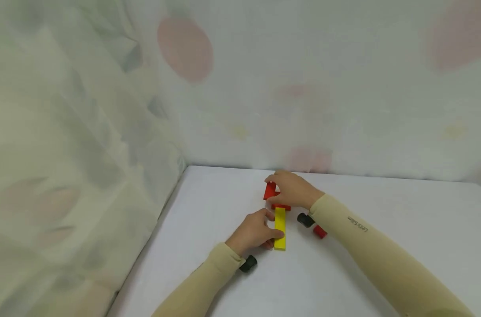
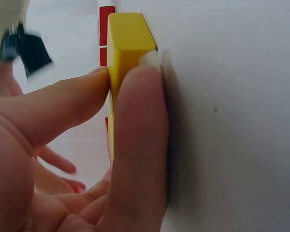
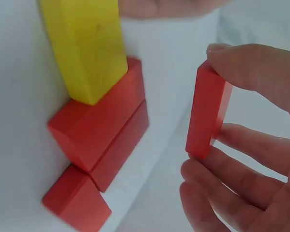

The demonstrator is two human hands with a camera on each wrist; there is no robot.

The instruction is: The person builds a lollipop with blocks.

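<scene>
A long yellow block (image 1: pixel 280 229) lies flat on the white table (image 1: pixel 383 207), pointing away from me. My left hand (image 1: pixel 269 230) pinches its near end; in the left wrist view the thumb and a finger (image 2: pixel 140 135) press the yellow block (image 2: pixel 130 43) from both sides. At its far end lie red blocks (image 1: pixel 281 207), seen in the right wrist view as two side by side (image 3: pixel 106 128) and a third (image 3: pixel 77 200) beyond them. My right hand (image 1: pixel 273 188) holds a slim red block (image 3: pixel 207 113) upright just above the table, a little apart from those red blocks.
A small red block (image 1: pixel 320 231) lies on the table to the right of the yellow one, under my right forearm. A pale spotted curtain (image 1: pixel 86 132) hangs close along the table's left and back edges. Bare white tabletop stretches to the right.
</scene>
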